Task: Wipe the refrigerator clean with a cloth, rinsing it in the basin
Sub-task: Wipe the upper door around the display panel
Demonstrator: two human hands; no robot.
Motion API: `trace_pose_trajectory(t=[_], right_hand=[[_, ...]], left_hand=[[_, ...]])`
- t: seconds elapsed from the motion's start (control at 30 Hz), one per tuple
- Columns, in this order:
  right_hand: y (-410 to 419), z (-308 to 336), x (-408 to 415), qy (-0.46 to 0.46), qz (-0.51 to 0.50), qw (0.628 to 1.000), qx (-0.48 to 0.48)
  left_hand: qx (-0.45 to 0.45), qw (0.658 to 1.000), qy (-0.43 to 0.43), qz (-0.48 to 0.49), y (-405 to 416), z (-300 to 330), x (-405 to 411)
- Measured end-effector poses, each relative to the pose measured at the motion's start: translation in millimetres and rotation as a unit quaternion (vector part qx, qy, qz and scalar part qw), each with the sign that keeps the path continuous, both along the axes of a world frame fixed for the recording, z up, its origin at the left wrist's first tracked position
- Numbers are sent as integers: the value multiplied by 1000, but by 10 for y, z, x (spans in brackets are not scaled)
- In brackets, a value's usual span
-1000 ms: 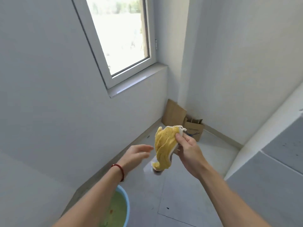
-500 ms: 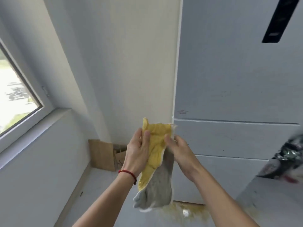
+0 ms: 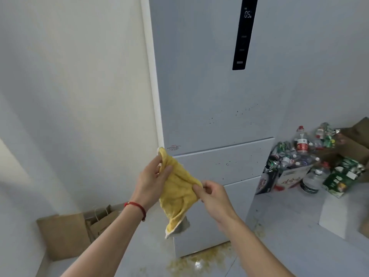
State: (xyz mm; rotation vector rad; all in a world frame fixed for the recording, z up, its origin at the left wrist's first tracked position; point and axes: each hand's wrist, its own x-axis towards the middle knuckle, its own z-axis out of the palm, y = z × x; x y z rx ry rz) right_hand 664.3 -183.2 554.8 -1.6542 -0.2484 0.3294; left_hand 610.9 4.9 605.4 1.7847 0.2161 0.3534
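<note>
A tall pale grey refrigerator (image 3: 215, 92) stands straight ahead, with a black display strip (image 3: 244, 33) on its upper door and dark specks scattered above and below the seam of its middle drawer. In front of its lower drawers I hold a yellow cloth (image 3: 178, 188) with a grey underside. My left hand (image 3: 152, 179) pinches its upper corner. My right hand (image 3: 214, 194) grips its right edge, so the cloth is stretched between them. The basin is out of view.
Brown paper bags (image 3: 79, 226) lean against the wall at lower left. A heap of bottles, cans and cartons (image 3: 303, 164) sits right of the refrigerator beside a white block (image 3: 339, 214). A yellowish spill (image 3: 199, 260) spreads on the floor at the refrigerator's foot.
My view has swung right from the window and basin to face the refrigerator. My left hand took hold of the cloth, and both hands have spread it out.
</note>
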Motion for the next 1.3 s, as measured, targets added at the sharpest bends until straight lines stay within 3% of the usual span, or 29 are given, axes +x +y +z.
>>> trace_pose_trajectory(t=[0.1,0.2,0.3,0.37,0.5,0.57,0.63,0.7,0.73,0.77,0.83,0.87,0.9,0.97,1.03,1.1,1.17,1.23,1.3], right_hand=[[-85,71,-12,31,25,995,91],[-80,69,-49,90,62,990,94],[-97,7,-95,186,180,954,153],[-68,3,-99,236,189,932,199],[-177,-6,-3,163,125,963,175],[-227,5,61,99,91,977,166],[-305,45,129,19,60,985,162],[-302,82,191,-32,44,989,139],[-289,82,217,-32,35,991,127],[-274,73,239,-23,23,993,114],[-294,25,319,14,4,994,111],[-329,-16,374,41,-5,992,118],[-373,-38,423,66,-9,990,121],[-542,-93,533,128,11,985,113],[-737,-153,593,181,58,973,128],[-894,-223,612,173,100,972,126],[-980,-327,643,75,85,993,10],[-969,-415,682,-48,44,986,-151],[-949,-429,719,-79,-1,982,-170]], left_hand=[[-61,998,2,-7,26,103,-10],[-169,983,3,-69,-49,242,49],[-215,969,35,-119,-126,329,157],[-213,967,50,-128,-144,339,192],[-237,962,80,-111,-200,321,276],[-173,979,76,-81,-177,286,296],[23,999,19,14,-188,189,370],[201,972,-41,113,-235,71,466],[219,964,-46,147,-303,35,498],[184,969,-23,165,-360,9,530],[-90,983,90,132,-492,-33,563],[-228,955,180,55,-564,-85,533],[-305,920,244,-23,-641,-135,464],[-324,894,296,-88,-798,-308,349],[-317,911,260,-47,-888,-472,349],[-272,941,202,-4,-937,-542,422],[-98,982,163,17,-1024,-557,516],[138,980,137,31,-1138,-614,560],[206,969,118,61,-1235,-629,608]])
